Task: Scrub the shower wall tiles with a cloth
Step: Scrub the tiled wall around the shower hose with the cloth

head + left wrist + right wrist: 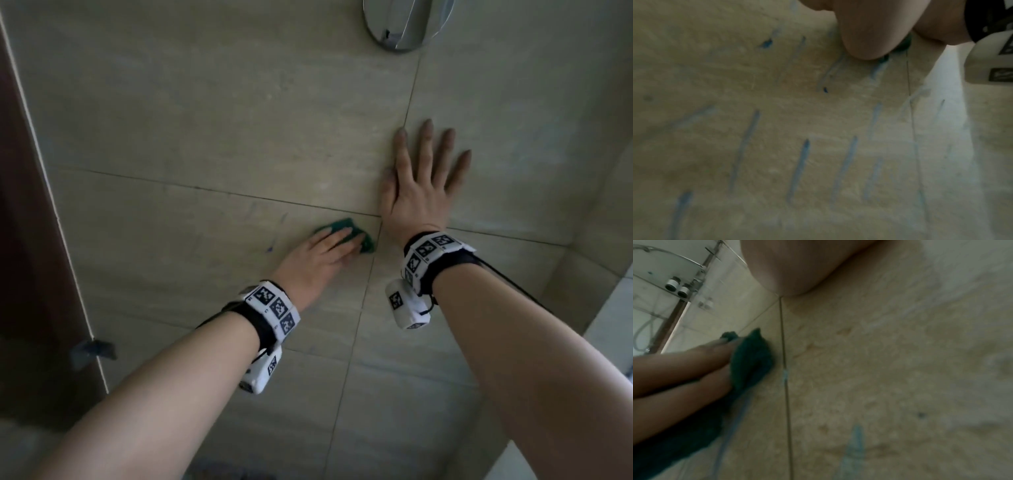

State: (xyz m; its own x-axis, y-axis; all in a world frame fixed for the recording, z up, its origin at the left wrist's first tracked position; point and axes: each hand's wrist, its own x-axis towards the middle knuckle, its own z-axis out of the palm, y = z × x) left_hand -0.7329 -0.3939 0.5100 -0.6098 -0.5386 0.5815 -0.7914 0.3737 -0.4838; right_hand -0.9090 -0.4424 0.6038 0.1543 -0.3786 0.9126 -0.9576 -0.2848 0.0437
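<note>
Left hand [318, 255] presses a green cloth [346, 228] against the beige wall tiles [212, 113] with straight fingers, just left of a vertical grout line [785, 369] and below a horizontal one. Right hand [423, 192] lies flat on the tiles above and right of the cloth, fingers spread, holding nothing. Blue streaks [799, 168] mark the tiles; both wristbands [431, 253] carry black-and-white square codes, with no readable text.

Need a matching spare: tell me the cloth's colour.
Dark green cloth; clearest in the right wrist view.
</note>
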